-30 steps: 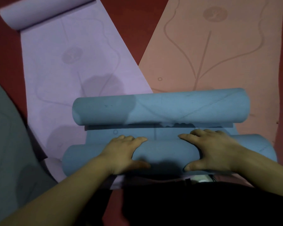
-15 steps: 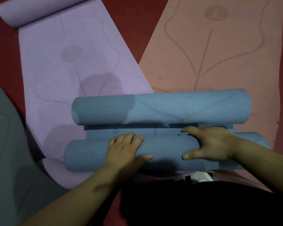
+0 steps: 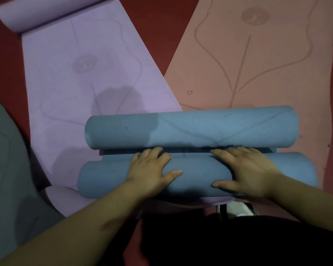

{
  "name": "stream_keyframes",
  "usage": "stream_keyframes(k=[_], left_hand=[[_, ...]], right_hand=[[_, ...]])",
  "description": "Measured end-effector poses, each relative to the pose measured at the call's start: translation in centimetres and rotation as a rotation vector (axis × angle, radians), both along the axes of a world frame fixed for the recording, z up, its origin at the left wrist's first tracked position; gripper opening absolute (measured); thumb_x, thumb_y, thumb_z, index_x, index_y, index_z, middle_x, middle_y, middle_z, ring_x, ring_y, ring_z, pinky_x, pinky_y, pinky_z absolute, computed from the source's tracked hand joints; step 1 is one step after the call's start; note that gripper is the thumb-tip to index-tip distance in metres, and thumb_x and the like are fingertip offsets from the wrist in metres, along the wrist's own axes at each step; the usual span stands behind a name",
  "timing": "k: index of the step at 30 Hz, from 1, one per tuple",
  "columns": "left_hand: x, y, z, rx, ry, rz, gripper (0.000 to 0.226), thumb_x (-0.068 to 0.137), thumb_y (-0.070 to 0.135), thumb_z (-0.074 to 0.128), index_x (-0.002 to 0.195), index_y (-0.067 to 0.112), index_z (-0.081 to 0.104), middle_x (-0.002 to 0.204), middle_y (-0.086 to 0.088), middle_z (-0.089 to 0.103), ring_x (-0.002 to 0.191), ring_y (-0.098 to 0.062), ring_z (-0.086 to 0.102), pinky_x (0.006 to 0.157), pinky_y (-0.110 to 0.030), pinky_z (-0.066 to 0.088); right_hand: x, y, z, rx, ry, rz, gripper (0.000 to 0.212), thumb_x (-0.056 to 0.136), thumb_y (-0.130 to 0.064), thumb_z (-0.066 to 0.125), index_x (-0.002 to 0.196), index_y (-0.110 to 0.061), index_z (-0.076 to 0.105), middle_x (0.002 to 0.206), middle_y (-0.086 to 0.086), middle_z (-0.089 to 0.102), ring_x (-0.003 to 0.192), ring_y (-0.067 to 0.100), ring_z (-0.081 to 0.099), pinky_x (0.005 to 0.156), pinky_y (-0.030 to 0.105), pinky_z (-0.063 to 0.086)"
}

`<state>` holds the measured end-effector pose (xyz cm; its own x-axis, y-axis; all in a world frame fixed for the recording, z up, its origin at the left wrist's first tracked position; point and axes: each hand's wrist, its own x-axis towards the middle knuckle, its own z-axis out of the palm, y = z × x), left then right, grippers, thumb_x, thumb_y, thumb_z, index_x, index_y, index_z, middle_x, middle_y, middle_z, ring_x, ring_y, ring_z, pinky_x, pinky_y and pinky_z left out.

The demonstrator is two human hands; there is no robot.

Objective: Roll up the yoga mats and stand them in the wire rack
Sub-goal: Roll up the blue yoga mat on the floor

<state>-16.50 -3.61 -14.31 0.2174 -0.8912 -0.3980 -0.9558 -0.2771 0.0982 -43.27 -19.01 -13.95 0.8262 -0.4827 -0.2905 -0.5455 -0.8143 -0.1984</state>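
On the red floor (image 3: 154,25), both hands (image 3: 152,169) (image 3: 252,171) press flat atop the blue mat (image 3: 197,169).

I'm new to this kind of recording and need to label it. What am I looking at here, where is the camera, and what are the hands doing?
There is no machine: a person wears a camera on the head, so the single picture looks down at their own arms. The left hand and right hand lie on the near roll of blue mat, pressing it rather than gripping. A second blue roll lies just beyond, a short flat strip between them. Beneath, on the red floor, lie a purple mat, curled at its far end, and a pink mat; a grey mat lies at the left.
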Motion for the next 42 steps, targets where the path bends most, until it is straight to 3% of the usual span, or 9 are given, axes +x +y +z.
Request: stream_keyframes(k=[2, 5, 8, 11, 14, 19, 25, 31, 42], left_hand=[[-0.5, -0.6, 0.4, 0.011, -0.026, 0.048, 0.082, 0.08, 0.084, 0.01, 0.141, 0.043, 0.046, 0.156, 0.004, 0.033, 0.143, -0.019, 0.027, 0.119, -0.053, 0.018], [-1.9, -0.3, 0.4, 0.011, -0.052, 0.085, 0.072, 0.088, 0.077, 0.017, 0.151, 0.043, 0.032, 0.164, 0.0, 0.021, 0.148, -0.022, 0.018, 0.121, -0.054, 0.012], [-2.7, 0.5, 0.3, 0.057, -0.095, 0.046, 0.086, 0.082, 0.082, 0.008, 0.157, 0.04, 0.016, 0.168, 0.0, 0.009, 0.153, -0.024, 0.009, 0.122, -0.054, 0.007], [-2.0, -0.1, 0.3, 0.079, -0.071, 0.019, 0.091, 0.078, 0.084, 0.003, 0.157, 0.041, 0.011, 0.17, 0.0, 0.001, 0.155, -0.026, 0.001, 0.123, -0.055, 0.005], [-1.2, -1.3, 0.5, 0.075, -0.033, 0.003, 0.085, 0.084, 0.084, 0.012, 0.158, 0.041, 0.011, 0.17, -0.001, -0.006, 0.156, -0.026, -0.005, 0.123, -0.056, 0.002], [-0.2, -3.0, 0.6, 0.102, -0.001, 0.001, 0.083, 0.087, 0.084, 0.014, 0.159, 0.042, 0.007, 0.17, -0.002, -0.007, 0.156, -0.025, -0.009, 0.124, -0.057, 0.0], [0.5, -4.5, 0.9, 0.089, 0.012, 0.028, 0.085, 0.088, 0.083, 0.014, 0.16, 0.039, 0.005, 0.169, -0.001, -0.016, 0.155, -0.026, -0.013, 0.123, -0.058, -0.004], [-0.1, -2.9, 0.9, 0.042, -0.023, 0.003, 0.088, 0.083, 0.086, 0.012, 0.158, 0.042, 0.002, 0.169, -0.002, -0.014, 0.156, -0.027, -0.011, 0.123, -0.058, -0.003], [1.8, -5.4, 0.7, 0.087, 0.03, -0.008, 0.091, 0.08, 0.089, 0.014, 0.159, 0.044, 0.002, 0.17, -0.001, -0.011, 0.156, -0.027, -0.006, 0.123, -0.06, 0.004]], right_hand=[[0.4, -1.1, -0.1, 0.064, 0.035, -0.01, 0.098, 0.074, -0.096, 0.032, 0.151, -0.035, 0.035, 0.132, -0.006, 0.062, 0.117, 0.02, 0.06, 0.096, 0.039, 0.048], [0.8, -2.0, -0.4, 0.09, 0.003, -0.008, 0.097, 0.074, -0.096, 0.033, 0.149, -0.035, 0.035, 0.133, -0.004, 0.062, 0.116, 0.021, 0.061, 0.095, 0.04, 0.05], [0.6, -2.1, -1.0, 0.02, -0.117, 0.034, 0.094, 0.077, -0.092, 0.042, 0.143, -0.026, 0.048, 0.13, -0.001, 0.062, 0.116, 0.023, 0.06, 0.098, 0.042, 0.048], [0.5, -2.2, -1.6, -0.06, -0.194, 0.051, 0.089, 0.078, -0.086, 0.052, 0.137, -0.019, 0.056, 0.135, 0.005, 0.059, 0.129, 0.032, 0.052, 0.106, 0.05, 0.044], [0.9, -2.0, -1.2, -0.046, -0.119, -0.026, 0.088, 0.081, -0.086, 0.044, 0.143, -0.022, 0.05, 0.146, 0.007, 0.052, 0.14, 0.037, 0.041, 0.113, 0.055, 0.038], [0.8, 0.2, -0.7, -0.046, -0.01, -0.046, 0.079, 0.089, -0.081, 0.03, 0.146, -0.029, 0.044, 0.153, 0.008, 0.048, 0.143, 0.034, 0.04, 0.114, 0.054, 0.035], [2.0, -2.1, -0.4, 0.01, 0.08, -0.072, 0.107, 0.072, -0.097, 0.005, 0.158, -0.035, 0.017, 0.166, 0.001, 0.024, 0.155, 0.028, 0.014, 0.123, 0.054, 0.018], [2.9, -3.7, -0.3, 0.073, 0.061, -0.114, 0.105, 0.074, -0.097, 0.019, 0.159, -0.038, -0.001, 0.17, -0.004, 0.004, 0.156, 0.022, -0.006, 0.126, 0.05, 0.003], [2.9, -3.0, -0.2, -0.001, 0.08, -0.1, 0.102, 0.076, -0.095, 0.014, 0.159, -0.036, 0.01, 0.168, -0.002, 0.017, 0.155, 0.025, 0.013, 0.123, 0.05, 0.018]])
